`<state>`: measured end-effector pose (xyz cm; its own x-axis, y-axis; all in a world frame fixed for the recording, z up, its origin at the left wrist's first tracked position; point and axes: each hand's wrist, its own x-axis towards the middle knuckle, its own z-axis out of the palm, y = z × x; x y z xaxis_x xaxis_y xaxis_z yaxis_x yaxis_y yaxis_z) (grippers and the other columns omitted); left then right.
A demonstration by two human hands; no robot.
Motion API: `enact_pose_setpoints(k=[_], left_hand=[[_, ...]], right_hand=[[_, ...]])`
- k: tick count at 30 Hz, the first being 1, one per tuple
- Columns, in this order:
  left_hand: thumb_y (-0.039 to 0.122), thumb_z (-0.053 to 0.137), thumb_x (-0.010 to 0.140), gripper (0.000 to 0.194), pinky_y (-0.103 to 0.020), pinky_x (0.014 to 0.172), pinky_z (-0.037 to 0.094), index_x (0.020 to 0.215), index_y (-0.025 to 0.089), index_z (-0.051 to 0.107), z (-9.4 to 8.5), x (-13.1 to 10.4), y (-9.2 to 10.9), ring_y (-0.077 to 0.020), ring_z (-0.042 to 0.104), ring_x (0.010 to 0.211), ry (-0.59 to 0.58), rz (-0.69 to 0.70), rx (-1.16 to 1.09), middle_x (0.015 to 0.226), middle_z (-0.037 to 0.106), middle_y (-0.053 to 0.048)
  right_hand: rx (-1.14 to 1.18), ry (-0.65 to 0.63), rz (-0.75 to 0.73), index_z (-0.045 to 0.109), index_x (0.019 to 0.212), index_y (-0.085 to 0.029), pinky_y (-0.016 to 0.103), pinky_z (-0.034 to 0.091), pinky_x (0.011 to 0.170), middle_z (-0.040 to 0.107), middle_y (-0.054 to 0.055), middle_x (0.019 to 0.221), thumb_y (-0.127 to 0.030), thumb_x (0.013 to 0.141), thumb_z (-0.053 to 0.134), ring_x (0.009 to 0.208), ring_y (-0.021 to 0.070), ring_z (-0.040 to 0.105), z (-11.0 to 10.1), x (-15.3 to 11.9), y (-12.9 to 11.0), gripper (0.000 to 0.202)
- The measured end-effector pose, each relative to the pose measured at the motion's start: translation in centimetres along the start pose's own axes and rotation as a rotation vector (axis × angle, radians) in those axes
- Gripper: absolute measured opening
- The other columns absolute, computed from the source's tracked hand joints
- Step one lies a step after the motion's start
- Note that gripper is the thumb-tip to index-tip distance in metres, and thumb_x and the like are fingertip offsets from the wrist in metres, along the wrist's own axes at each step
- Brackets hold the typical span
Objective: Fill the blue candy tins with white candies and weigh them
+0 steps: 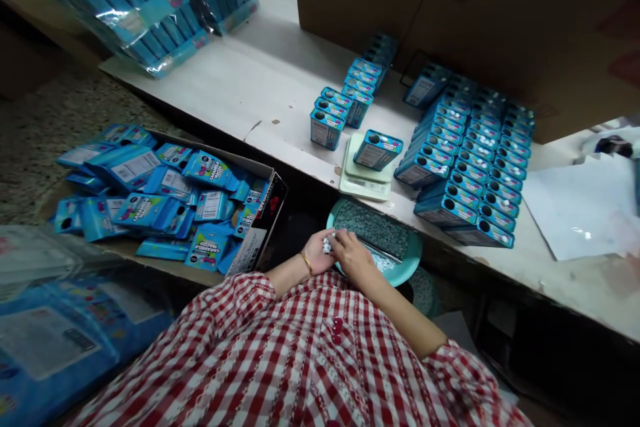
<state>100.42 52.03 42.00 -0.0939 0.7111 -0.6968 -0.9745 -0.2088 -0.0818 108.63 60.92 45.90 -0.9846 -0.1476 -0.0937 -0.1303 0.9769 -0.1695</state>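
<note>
Small white candies (327,243) lie in the cupped palm of my left hand (316,253), close to my lap. My right hand (354,259) reaches over that palm, its fingers bent together at the candies; whether they pinch any is hidden. Just beyond both hands is a turquoise basin (414,257) of small pale candies, with a metal bar-like tool (380,247) lying across it. A blue box (378,149) stands upright on a pale green kitchen scale (365,188) at the table's near edge.
Rows of blue boxes (465,180) stand right of the scale, with a shorter group (327,127) behind it. An open carton (265,227) of blue packs sits at left. Wrapped packs (145,13), a large cardboard box (450,7) and white paper (583,203) rest on the table.
</note>
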Motion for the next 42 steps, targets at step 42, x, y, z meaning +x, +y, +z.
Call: enact_pose_setpoints(k=[42], left_hand=[[0.016,0.043,0.085,0.022,-0.02,0.054,0.044,0.071,0.009,0.058,0.4,3.7,1.3,-0.0087,0.054,0.05,0.217,-0.203,0.031,0.058,0.057,-0.003]], right_hand=[[0.501,0.179,0.011,0.061,0.11,-0.017,0.034,0.054,0.083,0.064,0.011,0.1,-0.015,0.089,0.042,0.097,0.0187,0.059,1.7,-0.1,4.4,0.028]])
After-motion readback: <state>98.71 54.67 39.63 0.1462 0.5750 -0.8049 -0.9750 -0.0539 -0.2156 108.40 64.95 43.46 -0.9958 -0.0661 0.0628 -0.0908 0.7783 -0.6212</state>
